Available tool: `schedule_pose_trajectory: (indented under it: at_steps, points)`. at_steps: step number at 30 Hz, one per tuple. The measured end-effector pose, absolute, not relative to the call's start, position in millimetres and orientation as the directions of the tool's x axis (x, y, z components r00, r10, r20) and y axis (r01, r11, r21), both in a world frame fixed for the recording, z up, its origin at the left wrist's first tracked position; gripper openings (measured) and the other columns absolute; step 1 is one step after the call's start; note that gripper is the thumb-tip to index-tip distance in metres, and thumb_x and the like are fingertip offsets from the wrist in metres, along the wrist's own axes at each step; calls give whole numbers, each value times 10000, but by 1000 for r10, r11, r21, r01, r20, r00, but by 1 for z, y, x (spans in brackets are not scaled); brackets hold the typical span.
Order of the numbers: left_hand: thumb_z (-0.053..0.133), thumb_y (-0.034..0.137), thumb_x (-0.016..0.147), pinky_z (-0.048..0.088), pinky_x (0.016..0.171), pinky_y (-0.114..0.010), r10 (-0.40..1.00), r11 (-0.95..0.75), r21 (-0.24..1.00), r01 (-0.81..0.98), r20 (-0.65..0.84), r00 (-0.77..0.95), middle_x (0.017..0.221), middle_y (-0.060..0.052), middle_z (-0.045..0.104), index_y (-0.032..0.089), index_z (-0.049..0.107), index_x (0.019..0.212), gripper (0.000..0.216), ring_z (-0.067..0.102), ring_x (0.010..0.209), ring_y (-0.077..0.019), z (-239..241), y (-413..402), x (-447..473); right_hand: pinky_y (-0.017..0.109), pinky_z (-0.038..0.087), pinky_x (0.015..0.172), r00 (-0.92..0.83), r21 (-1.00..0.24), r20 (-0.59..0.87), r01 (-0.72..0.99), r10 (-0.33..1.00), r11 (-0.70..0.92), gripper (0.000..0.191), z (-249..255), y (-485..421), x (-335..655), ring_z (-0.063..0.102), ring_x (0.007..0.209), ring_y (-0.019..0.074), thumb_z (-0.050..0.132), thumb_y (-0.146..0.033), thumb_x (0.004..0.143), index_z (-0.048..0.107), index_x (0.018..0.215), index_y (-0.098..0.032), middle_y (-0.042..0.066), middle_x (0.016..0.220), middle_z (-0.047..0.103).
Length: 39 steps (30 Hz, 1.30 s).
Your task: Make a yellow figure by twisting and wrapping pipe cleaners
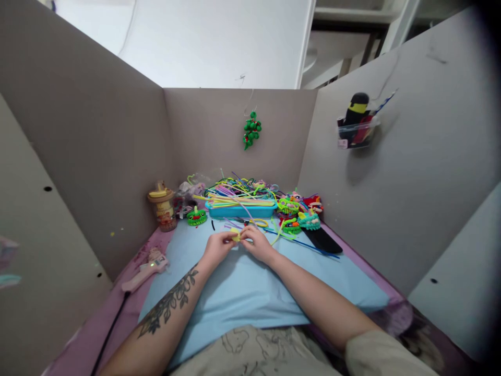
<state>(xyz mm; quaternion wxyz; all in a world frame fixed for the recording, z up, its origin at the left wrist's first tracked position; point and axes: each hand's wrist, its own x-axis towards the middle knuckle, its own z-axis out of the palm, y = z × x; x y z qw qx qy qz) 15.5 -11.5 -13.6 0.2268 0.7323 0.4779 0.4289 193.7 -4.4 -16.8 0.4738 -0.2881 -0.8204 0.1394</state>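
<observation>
Our left hand [218, 246] and right hand [257, 244] pinch a small yellow piece [235, 236] above the blue-covered surface [242, 292]. We judge it light, soft and bendable, best held gently by its edges.

Room is offered over the blue cloth [245, 290] at lower centre; mid-frame is blocked by the blue tray [225, 212], lower left by a glue gun [143, 275].
</observation>
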Motion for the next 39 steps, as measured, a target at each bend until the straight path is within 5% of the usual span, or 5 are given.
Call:
schedule_pose_trajectory:
  at_steps: [9,18,28,39]
  points:
    - [681,204,637,541,690,-286,919,-393,857,335,375,120,799,-59,727,145,709,820,195,670,718,-186,-2,-19,19,314,453,779,-305,-508,728,360,613,782,66,-13,-5,195,566,846,167,571,-169,770,625,736,-188,52,885,572]
    - [771,306,536,511,568,-247,952,-284,945,162,258,164,700,-36,687,124,626,796,349,631,610,-146,-1,-14,18,298,443,703,-291,-499,705,444,646,744,78,-15,-7,195,569,705,164,566,-189,788,608,722,-190,31,723,633]
    - [656,228,643,492,674,-266,893,-445,859,252,406,195,726,-23,653,134,605,749,151,606,683,-143,-4,-15,20,237,436,588,-256,-614,658,363,708,701,102,-14,-13,191,505,607,123,542,-229,768,452,726,-205,-25,662,505]
    - [560,154,710,478,690,-250,842,-538,716,444,484,239,751,-33,684,150,649,739,94,613,706,-144,0,-23,21,243,413,589,-321,-536,669,417,670,734,92,-15,-14,190,488,614,129,506,-209,779,440,715,-211,-13,668,507]
